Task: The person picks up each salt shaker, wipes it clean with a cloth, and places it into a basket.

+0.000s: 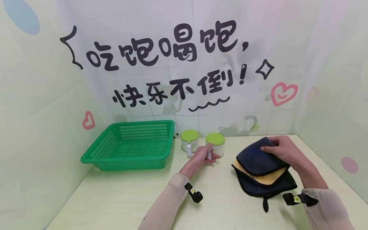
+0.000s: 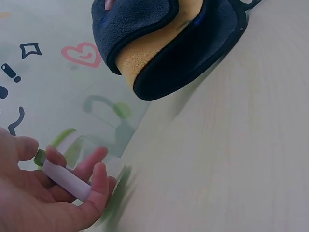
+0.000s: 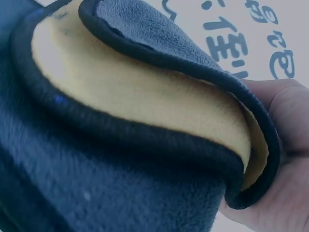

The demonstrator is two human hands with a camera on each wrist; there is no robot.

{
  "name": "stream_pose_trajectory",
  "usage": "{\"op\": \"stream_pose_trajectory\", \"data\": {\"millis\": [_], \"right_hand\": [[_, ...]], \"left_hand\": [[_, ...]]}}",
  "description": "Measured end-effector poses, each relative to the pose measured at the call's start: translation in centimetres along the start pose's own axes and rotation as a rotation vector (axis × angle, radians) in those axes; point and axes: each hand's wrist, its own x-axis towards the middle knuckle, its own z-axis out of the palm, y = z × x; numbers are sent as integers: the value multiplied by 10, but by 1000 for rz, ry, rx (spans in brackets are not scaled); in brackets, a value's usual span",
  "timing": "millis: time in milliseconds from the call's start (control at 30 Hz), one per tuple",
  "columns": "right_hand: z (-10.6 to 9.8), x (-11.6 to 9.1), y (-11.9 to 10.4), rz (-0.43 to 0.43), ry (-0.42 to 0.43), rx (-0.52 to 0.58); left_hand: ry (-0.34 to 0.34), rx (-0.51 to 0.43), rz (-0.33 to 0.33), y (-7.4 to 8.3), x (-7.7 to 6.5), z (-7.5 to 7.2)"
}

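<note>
My left hand (image 1: pixel 200 156) reaches to the right-hand one of two lidded jars (image 1: pixel 215 139), white with a green lid. In the left wrist view its fingers curl round the jar's white handle (image 2: pixel 66 182). The jar stands on the table by the back wall. My right hand (image 1: pixel 288 151) grips the upper edge of a folded cleaning cloth (image 1: pixel 258 158), dark blue on one side and yellow on the other, with black trim and a hanging loop (image 1: pixel 265 204). Raised at the top, the cloth droops in layers; in the right wrist view it hides most of the fingers.
The other green-lidded jar (image 1: pixel 189 140) stands just left of the gripped one, its handle facing forward. Further left is a green plastic basket (image 1: pixel 129 164) with slotted walls. A printed curtain (image 1: pixel 178 73) backs the pale wooden table (image 1: pixel 120 201), with side walls left and right.
</note>
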Motion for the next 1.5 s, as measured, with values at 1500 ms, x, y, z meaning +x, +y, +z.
{"op": "stream_pose_trajectory", "data": {"millis": [1500], "right_hand": [[3,-18,-66,-110,291,-20]], "left_hand": [[29,12,161,61,-67,0]]}}
